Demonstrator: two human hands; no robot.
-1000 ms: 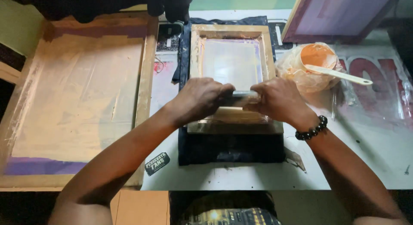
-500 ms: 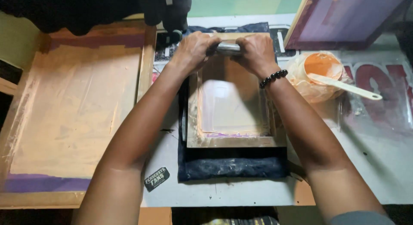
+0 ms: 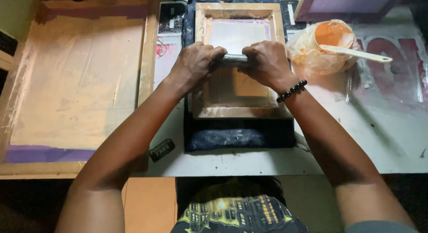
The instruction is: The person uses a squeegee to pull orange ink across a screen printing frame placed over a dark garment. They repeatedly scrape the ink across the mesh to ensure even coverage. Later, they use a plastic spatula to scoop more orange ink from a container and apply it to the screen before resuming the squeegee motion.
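Surface: white, paint-stained worktable (image 3: 383, 139).
Frame: small wooden screen frame (image 3: 238, 59) on dark cloth (image 3: 240, 137).
Hands: left hand (image 3: 196, 63) and right hand (image 3: 265, 61) both clenched around grey squeegee (image 3: 235, 59) mid-screen.
Right: orange ink tub (image 3: 332, 37).

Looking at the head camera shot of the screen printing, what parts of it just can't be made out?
- Squeegee: only a short grey middle shows; the left hand and right hand cover both ends, and its blade edge is hidden.
- Dark fabric: mostly under the small wooden frame, so any print is hidden.
- Purple-meshed frame: cut off by the top edge.
- Small black tag: lettering too small.
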